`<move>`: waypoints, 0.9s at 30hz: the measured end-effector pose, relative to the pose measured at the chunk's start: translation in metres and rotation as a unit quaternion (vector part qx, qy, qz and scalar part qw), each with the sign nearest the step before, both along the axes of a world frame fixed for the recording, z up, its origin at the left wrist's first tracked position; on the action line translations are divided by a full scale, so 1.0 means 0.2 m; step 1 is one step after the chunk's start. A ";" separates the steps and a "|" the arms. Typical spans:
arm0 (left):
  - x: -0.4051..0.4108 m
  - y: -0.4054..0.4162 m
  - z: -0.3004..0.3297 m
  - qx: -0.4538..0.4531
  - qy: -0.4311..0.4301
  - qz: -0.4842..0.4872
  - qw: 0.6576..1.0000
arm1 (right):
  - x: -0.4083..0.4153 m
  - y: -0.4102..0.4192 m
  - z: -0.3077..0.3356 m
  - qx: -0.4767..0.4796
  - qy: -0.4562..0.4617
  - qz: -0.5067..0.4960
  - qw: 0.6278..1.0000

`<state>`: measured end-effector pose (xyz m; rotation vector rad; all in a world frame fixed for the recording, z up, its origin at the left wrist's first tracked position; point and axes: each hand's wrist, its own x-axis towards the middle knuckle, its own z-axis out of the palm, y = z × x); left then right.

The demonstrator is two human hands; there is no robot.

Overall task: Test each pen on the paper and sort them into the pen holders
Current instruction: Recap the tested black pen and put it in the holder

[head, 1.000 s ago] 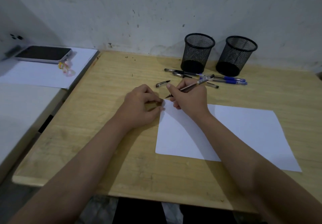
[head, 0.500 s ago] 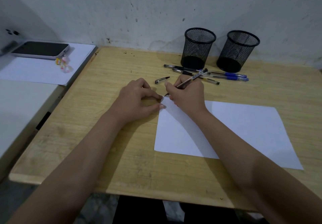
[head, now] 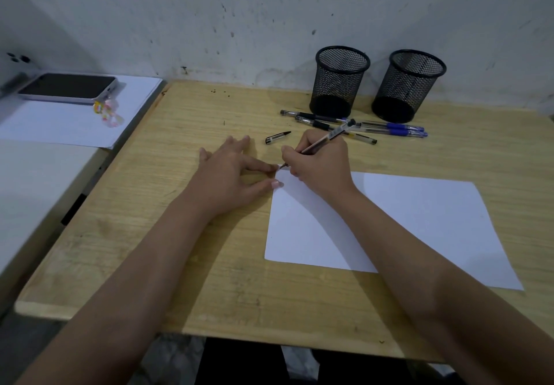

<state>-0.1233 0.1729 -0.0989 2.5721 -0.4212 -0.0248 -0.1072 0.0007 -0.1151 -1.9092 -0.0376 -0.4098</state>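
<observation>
Right now the right hand grips a pen, its tip at the far left corner of the paper (any mark there is too small to make out). Beside it the left hand lies flat with fingers spread, fingertip and thumb touching that corner. A loose pen cap lies just beyond, more pens before two mesh pen holders.

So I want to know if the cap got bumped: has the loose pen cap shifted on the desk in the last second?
No. The pen cap lies in the same spot left of the pens and in front of the left holder; only the camera moved.
</observation>
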 end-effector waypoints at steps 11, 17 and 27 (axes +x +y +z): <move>0.00 0.00 0.01 0.015 0.006 -0.007 1.000 | 0.01 0.00 -0.01 0.002 -0.006 -0.019 1.000; 0.00 0.00 0.01 0.017 0.009 -0.004 1.000 | 0.01 0.00 -0.01 -0.001 -0.001 -0.015 1.000; 0.00 0.00 0.02 0.010 0.010 0.000 1.000 | 0.01 0.00 -0.01 0.004 -0.005 -0.023 1.000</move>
